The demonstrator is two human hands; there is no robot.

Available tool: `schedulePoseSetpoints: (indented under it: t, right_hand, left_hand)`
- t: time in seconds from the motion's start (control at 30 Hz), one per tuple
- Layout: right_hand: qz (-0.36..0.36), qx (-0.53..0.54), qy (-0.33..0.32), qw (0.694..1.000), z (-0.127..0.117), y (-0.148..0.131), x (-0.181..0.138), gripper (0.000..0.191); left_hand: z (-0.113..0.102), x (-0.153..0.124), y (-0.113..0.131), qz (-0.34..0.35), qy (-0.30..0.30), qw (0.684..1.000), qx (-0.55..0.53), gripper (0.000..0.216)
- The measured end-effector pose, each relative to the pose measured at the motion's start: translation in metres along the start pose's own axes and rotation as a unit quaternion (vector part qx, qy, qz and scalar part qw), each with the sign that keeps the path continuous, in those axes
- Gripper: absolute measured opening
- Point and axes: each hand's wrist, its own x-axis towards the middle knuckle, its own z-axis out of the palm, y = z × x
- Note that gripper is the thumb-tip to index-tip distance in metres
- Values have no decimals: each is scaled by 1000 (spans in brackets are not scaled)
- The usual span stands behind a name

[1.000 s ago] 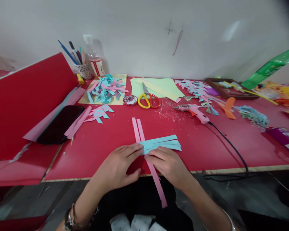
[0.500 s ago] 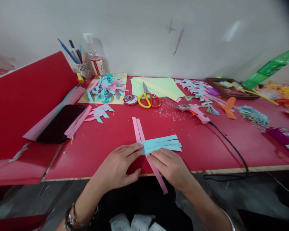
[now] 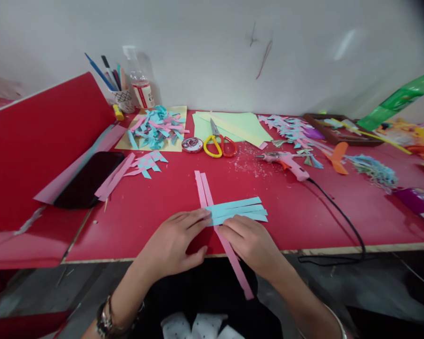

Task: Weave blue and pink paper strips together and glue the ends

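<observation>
Light-blue paper strips (image 3: 238,209) lie side by side, pointing right, and cross over pink paper strips (image 3: 201,190) near the table's front. One pink strip's long tail (image 3: 238,270) hangs past the table edge toward my lap. My left hand (image 3: 185,238) lies at the crossing, fingertips pressing the left ends of the blue strips, thumb held apart. Just right of the crossing, my right hand (image 3: 249,242) has its fingers curled together at the lower blue strip, closed on the pink strip's tail. Its thumb is hidden, so the exact grip is partly covered.
Beyond the strips lie scissors (image 3: 217,141), a round tin (image 3: 192,145) and a pink glue gun (image 3: 286,162) with a black cord. At left are a woven paper piece (image 3: 148,163), a phone (image 3: 92,181) and a heap of cut strips (image 3: 157,127).
The pink tail now reaches farther down and slightly right, over my lap. My right hand's fingers have shifted slightly; my left hand stays in place on the crossing.
</observation>
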Motion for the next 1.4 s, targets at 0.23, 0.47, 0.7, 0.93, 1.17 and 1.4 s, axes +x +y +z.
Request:
schedulePoseSetpoints:
  t: [0.23, 0.47, 0.7, 0.93, 1.17, 1.4]
  right_hand:
    - [14, 27, -24, 999, -2, 1, 1, 20]
    - [61, 72, -56, 994, -4, 5, -2, 19]
    - [158, -22, -39, 986, -18, 22, -9, 22]
    - [200, 49, -64, 976, -27, 37, -9, 16]
    - [156, 148, -62, 975, -48, 35, 17, 21]
    - [76, 142, -55, 985, -42, 17, 47, 19]
  left_hand:
    - [2, 0, 0, 17, -4, 999, 30, 47]
    - [2, 0, 1, 21, 1, 999, 45, 43]
    - [1, 0, 2, 22, 0, 999, 33, 41]
    - [-1, 2, 2, 5, -1, 1000, 8, 39]
    - [0, 15, 12, -73, 48, 996, -16, 26]
    - [9, 29, 23, -170, 118, 978, 30, 28]
